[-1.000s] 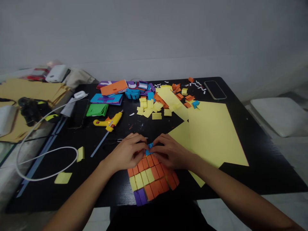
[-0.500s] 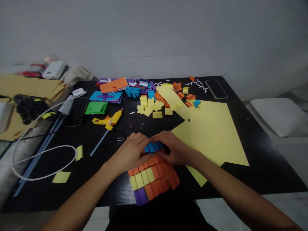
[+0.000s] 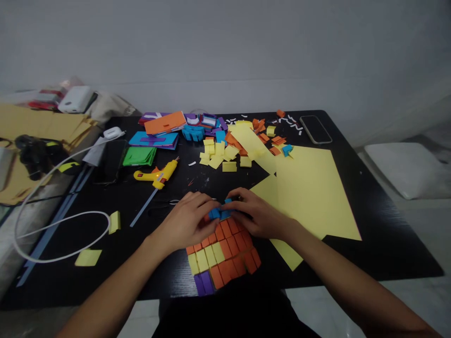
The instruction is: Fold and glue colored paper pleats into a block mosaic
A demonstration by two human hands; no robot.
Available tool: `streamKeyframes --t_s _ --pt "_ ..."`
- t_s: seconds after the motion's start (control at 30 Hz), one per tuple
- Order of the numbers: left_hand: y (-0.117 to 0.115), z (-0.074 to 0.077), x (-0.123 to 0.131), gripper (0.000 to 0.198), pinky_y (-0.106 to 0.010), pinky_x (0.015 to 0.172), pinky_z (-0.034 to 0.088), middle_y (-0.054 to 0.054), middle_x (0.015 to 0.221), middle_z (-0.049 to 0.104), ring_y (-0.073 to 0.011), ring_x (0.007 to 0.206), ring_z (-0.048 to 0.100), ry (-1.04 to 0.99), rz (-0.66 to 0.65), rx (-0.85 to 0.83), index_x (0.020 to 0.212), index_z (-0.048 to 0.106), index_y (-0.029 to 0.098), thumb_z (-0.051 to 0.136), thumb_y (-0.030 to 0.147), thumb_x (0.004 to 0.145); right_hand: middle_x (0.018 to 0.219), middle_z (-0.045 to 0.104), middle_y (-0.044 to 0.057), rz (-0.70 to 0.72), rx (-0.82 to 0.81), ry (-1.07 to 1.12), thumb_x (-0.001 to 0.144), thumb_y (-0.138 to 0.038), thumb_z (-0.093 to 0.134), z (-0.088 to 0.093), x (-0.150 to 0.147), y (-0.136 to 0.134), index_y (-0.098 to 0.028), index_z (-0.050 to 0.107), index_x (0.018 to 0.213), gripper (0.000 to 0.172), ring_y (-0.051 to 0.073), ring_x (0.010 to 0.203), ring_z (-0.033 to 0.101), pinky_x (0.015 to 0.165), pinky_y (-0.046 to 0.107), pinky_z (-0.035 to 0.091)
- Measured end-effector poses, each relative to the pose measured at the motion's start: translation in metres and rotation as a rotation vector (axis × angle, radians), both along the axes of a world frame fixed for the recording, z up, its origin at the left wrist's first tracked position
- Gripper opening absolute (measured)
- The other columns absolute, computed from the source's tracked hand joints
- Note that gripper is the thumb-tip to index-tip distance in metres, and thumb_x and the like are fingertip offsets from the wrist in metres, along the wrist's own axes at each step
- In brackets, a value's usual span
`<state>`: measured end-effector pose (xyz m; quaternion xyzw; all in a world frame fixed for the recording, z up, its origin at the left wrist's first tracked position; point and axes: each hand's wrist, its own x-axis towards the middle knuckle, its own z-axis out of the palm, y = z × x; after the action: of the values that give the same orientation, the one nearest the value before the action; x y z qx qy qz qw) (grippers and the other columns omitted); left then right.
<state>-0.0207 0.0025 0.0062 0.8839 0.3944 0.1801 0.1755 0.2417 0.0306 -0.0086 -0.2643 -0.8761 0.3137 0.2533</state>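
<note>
A sheet of joined folded paper pieces (image 3: 225,253) lies at the table's front edge, mostly orange with yellow and purple ones at the near left. At its far end are blue folded paper pieces (image 3: 215,214), tilted and partly covered by fingers. My left hand (image 3: 190,219) grips them from the left, its fingertips closed around their edge. From the right, my right hand (image 3: 256,213) pinches the same blue row between thumb and fingers. Both hands meet over this row, so the exact contact is hidden.
Beyond the hands lie a yellow glue gun (image 3: 160,175), green folded paper (image 3: 139,156) and loose yellow pieces (image 3: 229,166). Large yellow sheets (image 3: 313,188) spread to the right, with a phone (image 3: 316,129) behind. A white cable (image 3: 63,220) loops at left.
The blue pieces, flat in a row before, are now tilted and partly raised between my fingers. My right hand's fingers have lifted and regripped. The view has shifted slightly.
</note>
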Motion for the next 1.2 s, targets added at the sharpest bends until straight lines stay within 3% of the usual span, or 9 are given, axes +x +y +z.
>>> streamKeyframes --t_s 0.17,0.33,0.6,0.73,0.83,0.9,1.0,1.2 --pt "0.001 0.003 -0.002 0.015 -0.040 0.083 0.047 -0.007 0.104 0.071 -0.0246 0.095 0.066 -0.001 -0.007 -0.011 0.107 0.064 0.021 0.064 0.033 0.098 0.122 0.061 0.014 -0.048 -0.033 0.055 0.097 -0.019 0.063 0.001 0.003 0.003 -0.021 0.063 0.112 0.014 0.026 0.111 0.065 0.096 0.045 0.057" --pt "0.002 0.004 -0.005 0.020 -0.039 0.079 0.045 -0.005 0.097 0.069 -0.0233 0.089 0.065 -0.002 -0.003 0.014 0.099 0.061 0.022 0.064 0.041 0.099 0.124 0.063 0.014 -0.083 -0.030 0.057 0.092 -0.014 0.063 -0.002 0.006 0.006 -0.023 0.059 0.104 0.015 0.027 0.115 0.065 0.098 0.046 0.055" --pt "0.001 0.007 -0.007 0.013 -0.039 0.079 0.045 -0.005 0.098 0.069 -0.0230 0.087 0.064 0.014 0.002 0.043 0.098 0.060 0.022 0.066 0.033 0.096 0.123 0.057 0.013 -0.102 0.002 0.086 0.089 -0.014 0.064 -0.001 0.006 0.006 -0.023 0.059 0.102 0.016 0.027 0.114 0.062 0.097 0.047 0.054" --pt "0.001 0.005 -0.006 0.018 -0.040 0.080 0.047 -0.007 0.105 0.069 -0.0244 0.091 0.064 0.024 0.017 0.067 0.107 0.064 0.021 0.067 0.036 0.097 0.114 0.054 0.010 -0.128 0.033 0.103 0.088 -0.013 0.065 -0.002 0.005 0.005 -0.023 0.062 0.106 0.020 0.025 0.103 0.061 0.089 0.043 0.055" --pt "0.000 0.003 -0.004 0.031 -0.042 0.085 0.050 -0.007 0.109 0.070 -0.0252 0.097 0.066 -0.005 0.017 0.013 0.122 0.062 0.020 0.068 0.040 0.098 0.110 0.060 0.008 -0.093 -0.010 0.102 0.089 -0.013 0.064 -0.003 0.002 0.003 -0.023 0.061 0.120 0.033 0.023 0.099 0.062 0.085 0.040 0.056" --pt "0.000 0.002 -0.003 0.027 -0.042 0.087 0.051 -0.007 0.108 0.071 -0.0253 0.098 0.066 -0.020 -0.004 -0.025 0.119 0.062 0.020 0.065 0.039 0.100 0.108 0.065 0.008 -0.063 -0.031 0.088 0.090 -0.013 0.063 -0.005 0.000 0.001 -0.022 0.059 0.124 0.036 0.024 0.099 0.063 0.085 0.040 0.056" --pt "0.001 0.001 -0.001 0.011 -0.043 0.088 0.050 -0.008 0.109 0.072 -0.0259 0.101 0.067 -0.001 -0.055 -0.026 0.105 0.066 0.020 0.059 0.028 0.102 0.106 0.068 0.009 -0.040 0.014 0.053 0.093 -0.015 0.062 -0.007 -0.003 -0.001 -0.021 0.064 0.114 0.022 0.025 0.100 0.062 0.087 0.041 0.055" --pt "0.002 0.004 -0.006 0.015 -0.042 0.085 0.049 -0.008 0.111 0.071 -0.0249 0.098 0.067 0.006 -0.067 -0.016 0.100 0.071 0.022 0.059 0.016 0.094 0.113 0.066 0.013 -0.053 0.116 0.008 0.097 -0.022 0.064 -0.007 -0.006 -0.002 -0.020 0.070 0.105 0.010 0.027 0.105 0.061 0.093 0.046 0.054"
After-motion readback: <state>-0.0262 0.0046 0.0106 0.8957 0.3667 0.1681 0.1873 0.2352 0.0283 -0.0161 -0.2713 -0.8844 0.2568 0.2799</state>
